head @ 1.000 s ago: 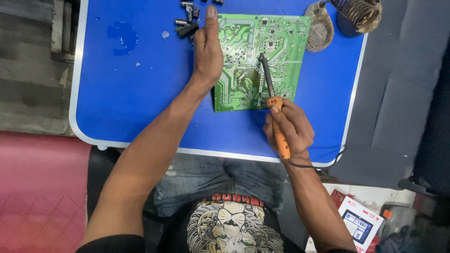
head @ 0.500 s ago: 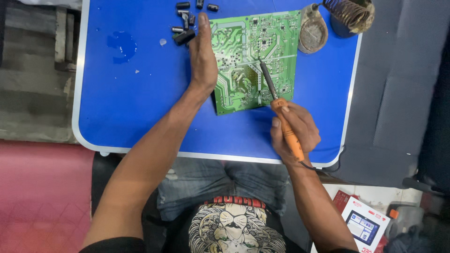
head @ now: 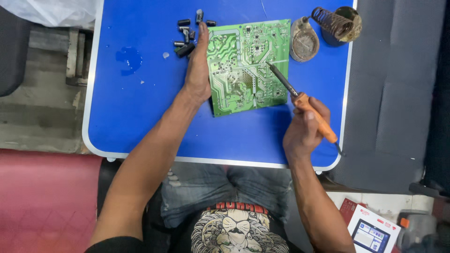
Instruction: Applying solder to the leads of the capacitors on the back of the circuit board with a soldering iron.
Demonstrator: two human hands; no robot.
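Right hand [head: 303, 133] closed around the orange handle of the soldering iron [head: 307, 104], tip angled up-left and resting on the green circuit board [head: 248, 63] near its right edge. Left hand [head: 198, 70] flat, fingers extended, pressed along the board's left edge, not gripping anything. Board lies solder side up on the blue table [head: 140, 117], between both hands. Loose black capacitors [head: 187, 35] just beyond left fingertips. Coil iron stand [head: 335, 21] and round sponge tin [head: 303, 44] sit at board's upper right.
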